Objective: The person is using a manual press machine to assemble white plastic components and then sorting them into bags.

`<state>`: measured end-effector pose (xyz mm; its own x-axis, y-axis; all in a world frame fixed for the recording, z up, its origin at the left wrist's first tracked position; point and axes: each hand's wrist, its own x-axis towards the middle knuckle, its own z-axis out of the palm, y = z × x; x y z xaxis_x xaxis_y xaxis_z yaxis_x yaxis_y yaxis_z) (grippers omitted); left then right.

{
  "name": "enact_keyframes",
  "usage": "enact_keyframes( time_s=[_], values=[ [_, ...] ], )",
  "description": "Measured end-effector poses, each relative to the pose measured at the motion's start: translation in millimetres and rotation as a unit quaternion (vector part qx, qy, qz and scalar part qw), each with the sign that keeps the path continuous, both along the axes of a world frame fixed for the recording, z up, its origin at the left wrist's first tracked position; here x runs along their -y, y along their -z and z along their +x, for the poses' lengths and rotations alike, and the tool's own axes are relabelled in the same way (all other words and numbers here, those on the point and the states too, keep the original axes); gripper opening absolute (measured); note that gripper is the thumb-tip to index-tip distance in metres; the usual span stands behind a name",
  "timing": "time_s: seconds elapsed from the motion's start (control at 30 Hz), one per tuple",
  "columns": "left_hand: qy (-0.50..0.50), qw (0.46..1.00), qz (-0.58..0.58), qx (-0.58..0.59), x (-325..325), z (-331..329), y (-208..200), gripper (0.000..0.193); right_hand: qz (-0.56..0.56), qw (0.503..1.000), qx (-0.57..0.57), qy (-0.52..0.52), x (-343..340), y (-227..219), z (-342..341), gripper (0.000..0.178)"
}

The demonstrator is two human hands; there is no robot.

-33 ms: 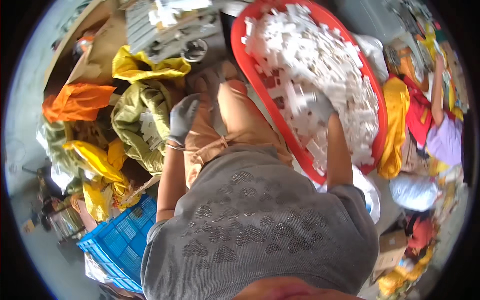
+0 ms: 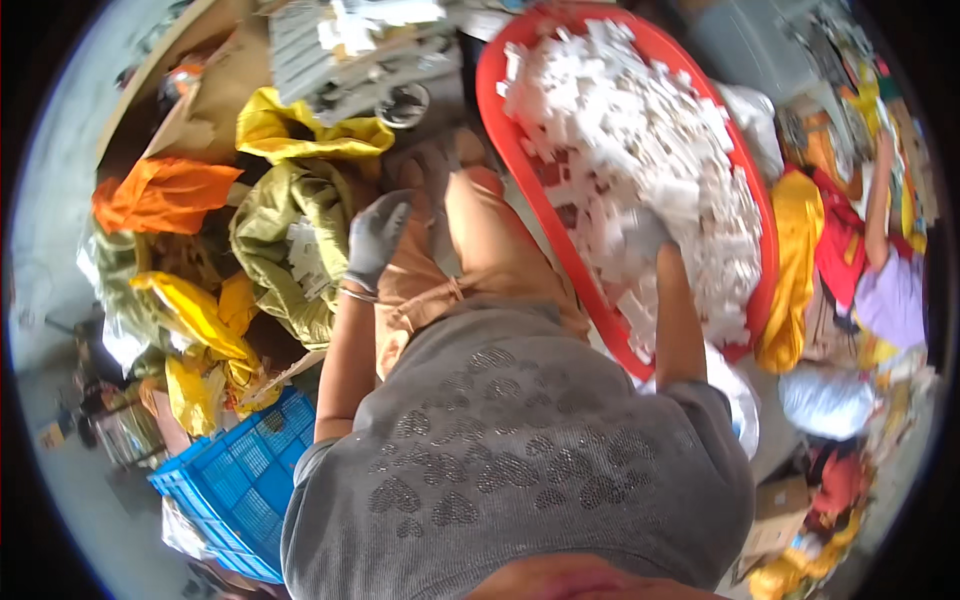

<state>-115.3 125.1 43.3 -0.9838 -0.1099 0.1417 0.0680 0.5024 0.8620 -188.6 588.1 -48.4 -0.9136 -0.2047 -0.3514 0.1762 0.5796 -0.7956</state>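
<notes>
No legible text, label, number or sign anywhere in view.

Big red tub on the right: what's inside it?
Inside the red tub lies a heap of white pieces, with the person's gloved right hand among them. The heap covers most of the bottom, so anything buried underneath cannot be seen.

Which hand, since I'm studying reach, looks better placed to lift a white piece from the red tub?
Probably the right hand: it is down among the white pieces in the red tub, whereas the left hand is over near the olive sack.
</notes>
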Motion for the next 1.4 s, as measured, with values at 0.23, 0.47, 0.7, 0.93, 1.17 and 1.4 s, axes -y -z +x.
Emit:
enact_keyframes(
  time_s=[0.23, 0.47, 0.7, 0.93, 1.17, 1.4],
  values=[
    [-0.096, 0.977, -0.135, -0.135, 34.1, -15.1, -71.1, 0.02, 0.173, 0.974, -0.136, -0.054, -28.5, 6.1, 17.1, 0.042],
    [-0.076, 0.931, -0.261, -0.243, 63.0, -109.1, -154.4, 0.033, -0.209, 0.959, -0.125, 0.147, 25.0, -88.6, -19.6, 0.032],
    [-0.023, 0.939, -0.278, -0.199, 73.5, -154.7, -160.0, 0.04, -0.474, 0.863, -0.149, 0.092, 106.0, -137.8, -84.8, 0.035],
    [-0.215, 0.937, -0.136, -0.239, 87.9, -82.8, -135.0, 0.033, -0.476, 0.869, -0.129, -0.05, 249.1, -227.0, -135.5, 0.029],
    [-0.36, 0.914, -0.135, -0.129, 126.6, 24.2, -68.1, 0.028, -0.242, 0.939, -0.128, -0.209, 303.2, -236.2, -173.9, 0.032],
    [-0.375, 0.907, 0.141, -0.128, 160.7, 57.1, 19.8, 0.03, -0.1, 0.87, -0.373, -0.306, 284.9, -240.8, -175.8, 0.042]
  ],
)
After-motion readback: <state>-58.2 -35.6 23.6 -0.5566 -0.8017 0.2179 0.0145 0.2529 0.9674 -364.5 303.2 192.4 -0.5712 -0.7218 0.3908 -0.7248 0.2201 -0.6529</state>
